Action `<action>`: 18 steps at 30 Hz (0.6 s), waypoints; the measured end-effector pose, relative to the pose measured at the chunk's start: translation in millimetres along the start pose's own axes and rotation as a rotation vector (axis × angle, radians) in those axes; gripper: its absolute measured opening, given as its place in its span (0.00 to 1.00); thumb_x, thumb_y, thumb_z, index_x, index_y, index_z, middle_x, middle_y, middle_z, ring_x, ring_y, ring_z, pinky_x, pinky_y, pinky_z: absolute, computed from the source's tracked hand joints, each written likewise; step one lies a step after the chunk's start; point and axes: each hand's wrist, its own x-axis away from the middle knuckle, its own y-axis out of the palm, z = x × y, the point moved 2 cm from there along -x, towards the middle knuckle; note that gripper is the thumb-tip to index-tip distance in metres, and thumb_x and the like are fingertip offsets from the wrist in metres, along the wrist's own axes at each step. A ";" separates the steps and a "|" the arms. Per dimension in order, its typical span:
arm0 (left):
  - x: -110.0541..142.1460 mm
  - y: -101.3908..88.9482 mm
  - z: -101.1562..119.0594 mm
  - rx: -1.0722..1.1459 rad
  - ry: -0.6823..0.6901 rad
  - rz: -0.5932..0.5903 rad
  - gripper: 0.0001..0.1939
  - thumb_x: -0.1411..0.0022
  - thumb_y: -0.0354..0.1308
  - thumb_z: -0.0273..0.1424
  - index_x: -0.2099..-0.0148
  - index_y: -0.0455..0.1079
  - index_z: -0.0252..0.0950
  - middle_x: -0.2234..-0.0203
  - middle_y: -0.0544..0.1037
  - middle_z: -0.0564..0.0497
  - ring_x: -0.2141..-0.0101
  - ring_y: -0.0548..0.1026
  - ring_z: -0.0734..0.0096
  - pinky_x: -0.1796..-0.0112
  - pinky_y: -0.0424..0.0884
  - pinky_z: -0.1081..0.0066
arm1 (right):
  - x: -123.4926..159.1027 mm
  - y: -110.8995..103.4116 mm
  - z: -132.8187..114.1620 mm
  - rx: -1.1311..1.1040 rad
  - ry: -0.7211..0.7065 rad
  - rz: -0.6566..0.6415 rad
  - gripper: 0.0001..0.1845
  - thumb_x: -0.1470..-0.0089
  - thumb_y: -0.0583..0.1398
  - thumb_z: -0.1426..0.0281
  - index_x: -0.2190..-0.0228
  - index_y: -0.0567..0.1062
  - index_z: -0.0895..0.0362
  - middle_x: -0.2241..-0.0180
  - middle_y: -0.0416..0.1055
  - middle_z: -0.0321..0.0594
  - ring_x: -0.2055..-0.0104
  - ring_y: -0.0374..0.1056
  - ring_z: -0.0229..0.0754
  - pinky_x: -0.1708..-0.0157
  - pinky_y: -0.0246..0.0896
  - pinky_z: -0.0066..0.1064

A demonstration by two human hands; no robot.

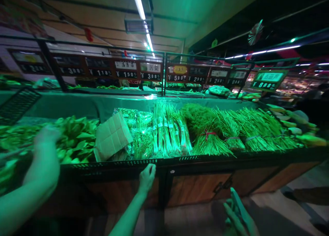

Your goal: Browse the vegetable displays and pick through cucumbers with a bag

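Green-tinted light falls over our supermarket produce stand (77, 104), which has price signs (151, 71) above it. Our left hand (147, 178) is loosely curled just in front of the black crate rim (142, 161); we cannot tell whether it holds anything. Behind that rim lie bagged leafy greens (142, 140) and labelled bundles of long-stemmed greens (167, 133). Our right hand (238, 213) is lower, near the wooden cabinet doors (200, 188), fingers partly extended; we cannot make out its grip. At far left, 1 arm of another person (42, 164) reaches over loose leafy greens (77, 136).
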 end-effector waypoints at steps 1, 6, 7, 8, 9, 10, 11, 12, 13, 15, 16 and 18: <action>-26.6 -1.4 5.9 0.003 0.003 0.024 0.19 0.28 0.40 0.37 0.56 0.73 0.39 0.65 0.82 0.50 0.63 0.79 0.71 0.63 0.66 0.76 | -15.9 15.8 -7.3 -0.002 0.000 -0.018 0.50 0.50 0.59 0.41 0.34 0.59 0.54 0.57 0.74 0.40 0.63 0.74 0.44 0.70 0.71 0.28; -114.6 7.5 25.4 -0.054 -0.053 0.045 0.19 0.28 0.42 0.37 0.53 0.74 0.38 0.65 0.82 0.44 0.63 0.79 0.63 0.67 0.62 0.71 | -67.8 125.7 -39.9 0.139 -0.210 -0.354 0.35 0.46 0.58 0.49 0.41 0.68 0.51 0.63 0.76 0.40 0.73 0.71 0.41 0.72 0.69 0.30; -123.2 11.8 27.2 -0.071 -0.069 0.035 0.19 0.28 0.42 0.38 0.53 0.74 0.39 0.65 0.83 0.44 0.63 0.80 0.63 0.68 0.62 0.71 | -71.6 147.6 -44.8 0.168 -0.281 -0.438 0.32 0.46 0.59 0.51 0.43 0.70 0.51 0.64 0.77 0.40 0.72 0.72 0.42 0.69 0.70 0.31; -129.2 16.4 28.2 -0.090 -0.088 0.022 0.19 0.28 0.43 0.38 0.54 0.75 0.39 0.65 0.83 0.44 0.64 0.80 0.63 0.69 0.61 0.70 | -74.1 166.8 -48.3 0.190 -0.334 -0.514 0.30 0.46 0.59 0.53 0.44 0.71 0.52 0.65 0.77 0.40 0.70 0.73 0.43 0.66 0.70 0.32; -133.1 20.9 28.5 -0.109 -0.108 0.008 0.19 0.29 0.43 0.38 0.55 0.76 0.40 0.65 0.83 0.44 0.64 0.80 0.63 0.70 0.60 0.70 | -76.4 182.3 -50.1 0.194 -0.355 -0.571 0.30 0.46 0.60 0.54 0.44 0.71 0.52 0.66 0.77 0.40 0.69 0.74 0.44 0.65 0.70 0.32; -135.3 25.3 28.1 -0.128 -0.132 -0.005 0.19 0.29 0.44 0.39 0.56 0.76 0.40 0.65 0.83 0.44 0.64 0.80 0.63 0.71 0.60 0.70 | -79.5 193.4 -50.0 0.179 -0.336 -0.597 0.33 0.46 0.61 0.53 0.43 0.69 0.53 0.66 0.76 0.40 0.68 0.74 0.44 0.66 0.70 0.32; -136.2 29.3 27.2 -0.148 -0.155 -0.014 0.19 0.29 0.44 0.39 0.57 0.77 0.40 0.66 0.83 0.44 0.65 0.81 0.62 0.71 0.60 0.69 | -84.4 200.0 -48.2 0.144 -0.281 -0.587 0.36 0.47 0.61 0.51 0.41 0.67 0.53 0.65 0.76 0.41 0.68 0.74 0.45 0.68 0.71 0.31; -136.3 32.9 26.2 -0.166 -0.174 -0.018 0.19 0.29 0.45 0.39 0.57 0.77 0.41 0.66 0.83 0.44 0.65 0.81 0.61 0.71 0.60 0.69 | -91.5 202.3 -44.9 0.092 -0.203 -0.542 0.41 0.48 0.61 0.48 0.38 0.64 0.54 0.63 0.75 0.41 0.67 0.74 0.46 0.70 0.71 0.31; -135.7 36.0 25.3 -0.183 -0.185 -0.020 0.18 0.30 0.45 0.39 0.57 0.76 0.41 0.66 0.83 0.44 0.64 0.81 0.61 0.71 0.61 0.69 | -100.8 201.1 -40.8 0.028 -0.114 -0.473 0.46 0.48 0.61 0.46 0.35 0.60 0.54 0.61 0.75 0.43 0.65 0.74 0.47 0.71 0.71 0.31; -133.2 40.9 24.9 -0.211 -0.178 -0.028 0.17 0.30 0.45 0.39 0.57 0.76 0.42 0.65 0.83 0.45 0.63 0.81 0.61 0.69 0.63 0.68 | -123.0 192.6 -32.8 -0.088 0.035 -0.329 0.53 0.51 0.60 0.42 0.32 0.53 0.53 0.54 0.72 0.45 0.59 0.73 0.49 0.71 0.72 0.31; -131.6 42.5 25.5 -0.222 -0.166 -0.035 0.17 0.30 0.46 0.39 0.56 0.75 0.42 0.64 0.83 0.45 0.63 0.81 0.61 0.68 0.64 0.68 | -134.2 187.9 -30.6 -0.121 0.078 -0.285 0.55 0.52 0.61 0.41 0.32 0.51 0.53 0.52 0.70 0.45 0.56 0.73 0.50 0.69 0.72 0.31; -129.0 44.4 27.7 -0.239 -0.138 -0.052 0.17 0.30 0.45 0.39 0.56 0.75 0.42 0.63 0.83 0.45 0.62 0.81 0.60 0.68 0.65 0.68 | -153.2 182.6 -32.1 -0.123 0.101 -0.255 0.57 0.53 0.61 0.41 0.31 0.50 0.54 0.52 0.69 0.44 0.57 0.72 0.49 0.68 0.72 0.31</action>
